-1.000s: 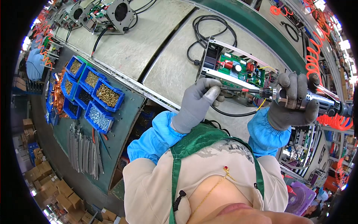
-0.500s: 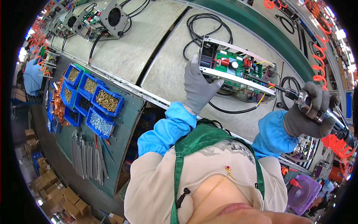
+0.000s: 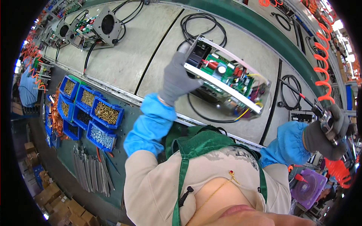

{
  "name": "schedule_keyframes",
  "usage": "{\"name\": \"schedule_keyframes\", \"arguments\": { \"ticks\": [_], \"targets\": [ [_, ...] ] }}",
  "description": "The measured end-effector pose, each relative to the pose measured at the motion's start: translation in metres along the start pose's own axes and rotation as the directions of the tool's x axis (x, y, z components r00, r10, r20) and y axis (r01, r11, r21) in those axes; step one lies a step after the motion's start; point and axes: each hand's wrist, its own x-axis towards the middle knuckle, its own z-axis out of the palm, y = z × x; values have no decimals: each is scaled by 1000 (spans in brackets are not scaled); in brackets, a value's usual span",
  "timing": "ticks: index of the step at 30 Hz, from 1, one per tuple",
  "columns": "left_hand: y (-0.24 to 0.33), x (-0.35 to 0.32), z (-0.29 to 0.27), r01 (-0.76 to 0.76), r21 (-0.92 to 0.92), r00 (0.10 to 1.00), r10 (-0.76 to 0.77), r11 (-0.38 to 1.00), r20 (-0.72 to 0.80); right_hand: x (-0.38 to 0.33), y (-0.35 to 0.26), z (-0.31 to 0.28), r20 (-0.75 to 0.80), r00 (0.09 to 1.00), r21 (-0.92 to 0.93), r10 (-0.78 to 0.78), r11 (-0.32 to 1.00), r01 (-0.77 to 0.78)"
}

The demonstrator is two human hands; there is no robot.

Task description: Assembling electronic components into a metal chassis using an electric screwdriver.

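Blue bins of screws (image 3: 98, 113), fan assemblies (image 3: 98, 27), coiled black cable (image 3: 291, 86), purple fan (image 3: 307, 187), cardboard boxes (image 3: 56, 203)

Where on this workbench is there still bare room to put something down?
The widest bare patch is the pale bench panel between the fan units at the far left and the open circuit-board chassis gripped by the left hand. A thinner strip runs near the coiled black cable. The blue screw bins are crowded.
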Motion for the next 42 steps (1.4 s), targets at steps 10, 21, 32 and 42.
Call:
{"name": "schedule_keyframes", "arguments": {
  "ticks": [10,21,32,42],
  "targets": [
    [-70,42,-60,120,-396,964,-12,910,266,25,26,-1,165,985,-169,-55,982,83],
    [-50,5,-23,206,-401,957,-269,893,-109,59,182,5,409,898,-15,165,985,-174],
    [-50,-4,-24,204,-512,948,-299,834,-109,37,294,64,504,779,-4,372,903,-429],
    [-41,-5,-27,280,-294,939,-324,914,-112,21,302,74,534,731,-144,424,898,-416]
  ]
}}
